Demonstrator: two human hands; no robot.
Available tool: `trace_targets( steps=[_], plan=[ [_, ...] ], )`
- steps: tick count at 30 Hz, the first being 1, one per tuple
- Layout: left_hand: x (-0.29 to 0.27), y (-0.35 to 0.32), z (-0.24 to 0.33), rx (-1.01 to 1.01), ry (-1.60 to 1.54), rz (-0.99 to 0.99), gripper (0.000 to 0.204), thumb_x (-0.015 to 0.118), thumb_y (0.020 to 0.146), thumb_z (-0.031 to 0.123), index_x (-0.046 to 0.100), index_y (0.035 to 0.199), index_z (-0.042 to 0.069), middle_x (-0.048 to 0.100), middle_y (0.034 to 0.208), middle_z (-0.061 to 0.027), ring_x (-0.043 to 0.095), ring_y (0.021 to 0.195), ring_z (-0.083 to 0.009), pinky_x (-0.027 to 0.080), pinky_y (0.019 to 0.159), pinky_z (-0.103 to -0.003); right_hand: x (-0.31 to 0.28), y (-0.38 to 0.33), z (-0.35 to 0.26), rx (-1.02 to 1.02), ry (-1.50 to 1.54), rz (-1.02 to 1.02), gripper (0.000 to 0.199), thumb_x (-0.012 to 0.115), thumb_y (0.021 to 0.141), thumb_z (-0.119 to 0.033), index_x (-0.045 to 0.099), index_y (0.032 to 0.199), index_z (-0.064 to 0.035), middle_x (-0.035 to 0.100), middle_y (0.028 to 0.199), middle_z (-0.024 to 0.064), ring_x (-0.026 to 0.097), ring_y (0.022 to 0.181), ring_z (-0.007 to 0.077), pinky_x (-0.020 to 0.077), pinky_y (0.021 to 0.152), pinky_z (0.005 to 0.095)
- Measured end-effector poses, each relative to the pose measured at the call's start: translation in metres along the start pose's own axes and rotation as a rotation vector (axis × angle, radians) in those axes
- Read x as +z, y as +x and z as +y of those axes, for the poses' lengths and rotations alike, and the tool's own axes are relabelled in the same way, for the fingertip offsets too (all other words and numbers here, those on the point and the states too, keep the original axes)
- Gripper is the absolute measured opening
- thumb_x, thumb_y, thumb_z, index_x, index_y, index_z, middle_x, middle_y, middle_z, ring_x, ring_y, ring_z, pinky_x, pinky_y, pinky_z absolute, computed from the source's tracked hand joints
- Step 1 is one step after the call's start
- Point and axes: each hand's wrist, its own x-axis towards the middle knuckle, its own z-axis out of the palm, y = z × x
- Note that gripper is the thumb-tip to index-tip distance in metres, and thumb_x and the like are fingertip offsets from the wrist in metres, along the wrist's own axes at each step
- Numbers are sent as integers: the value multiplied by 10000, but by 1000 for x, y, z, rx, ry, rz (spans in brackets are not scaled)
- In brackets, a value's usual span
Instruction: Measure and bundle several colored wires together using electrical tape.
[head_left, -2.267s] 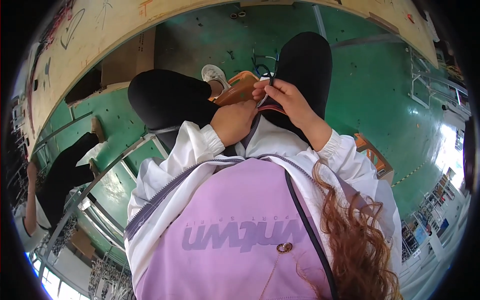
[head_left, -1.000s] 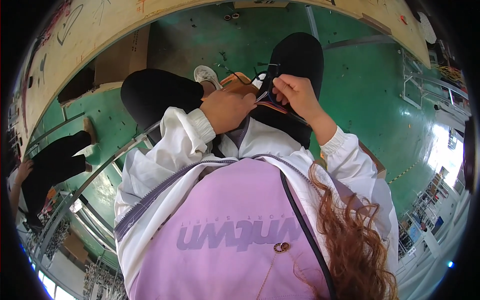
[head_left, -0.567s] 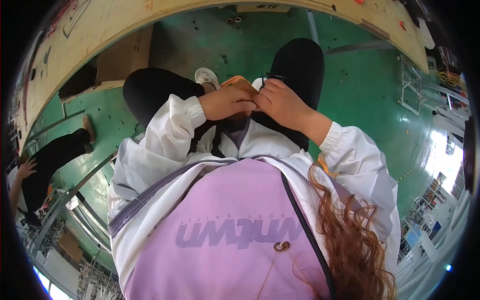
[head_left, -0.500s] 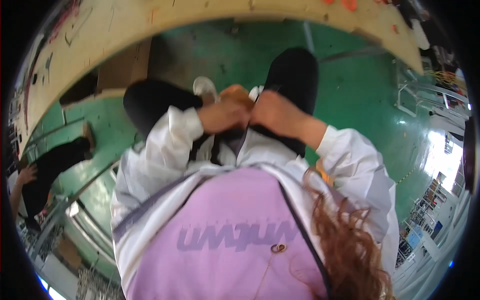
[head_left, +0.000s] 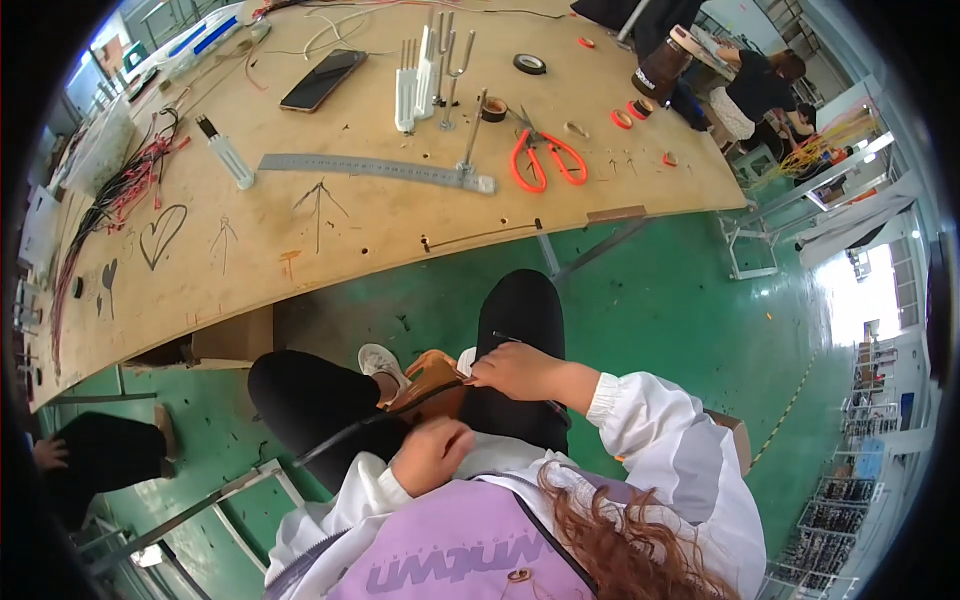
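Six o'clock, the left hand point(head_left: 432, 455) curls, grip unreadable; apart at five, the right hand point(head_left: 525, 373) pinches a dark cable point(head_left: 365, 428) slanting to seven, fingers hiding part. Nine: cardboard box point(head_left: 235, 342), tabletop-cropped, contents unclear.

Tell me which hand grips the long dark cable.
The right hand: it grips the upper end of the dark cable; the left hand sits curled below it.

Dark cable point(head_left: 360, 427) partly hidden by right grip point(head_left: 520, 371), co-worker point(head_left: 112, 452) cut off at left
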Motion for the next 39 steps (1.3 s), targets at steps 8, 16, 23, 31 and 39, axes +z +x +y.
trace_targets(
  steps=[8,16,23,31,39],
  plan=[
    [-79,16,11,-105,-707,203,252,475,909,204,562,808,-10,609,832,-105,572,793,-155,454,729,-259,9,11,-25,-125,276,69,135,560,794,-166,556,713,-58,564,647,128,575,624,307,457,568,396],
    [-7,-12,-58,-539,-1325,391,360,366,947,358,504,957,26,604,994,-178,616,884,-237,505,782,-337,-16,31,-21,-219,18,-159,221,552,806,-247,579,665,-79,550,662,87,548,686,272,434,622,373],
    [-15,-2,-47,-334,-1414,296,274,480,913,295,480,971,27,574,977,-114,579,954,-190,501,777,-272,-138,155,62,306,-895,412,260,536,816,-250,563,911,-10,578,869,189,567,871,354,465,695,430],
    [-28,-9,-44,-375,-1403,291,99,496,889,95,535,969,55,566,1072,-163,571,1012,-252,470,889,-342,-168,161,43,411,-505,184,209,537,833,-210,559,902,-14,569,845,193,560,830,338,462,713,385],
    [-29,-12,-42,-322,-1380,213,205,459,922,194,484,1054,39,520,1163,-209,543,1072,-275,443,915,-344,-122,66,-40,504,587,223,178,448,912,-186,503,1017,-53,494,538,19,443,418,64,357,416,212]
  ],
)
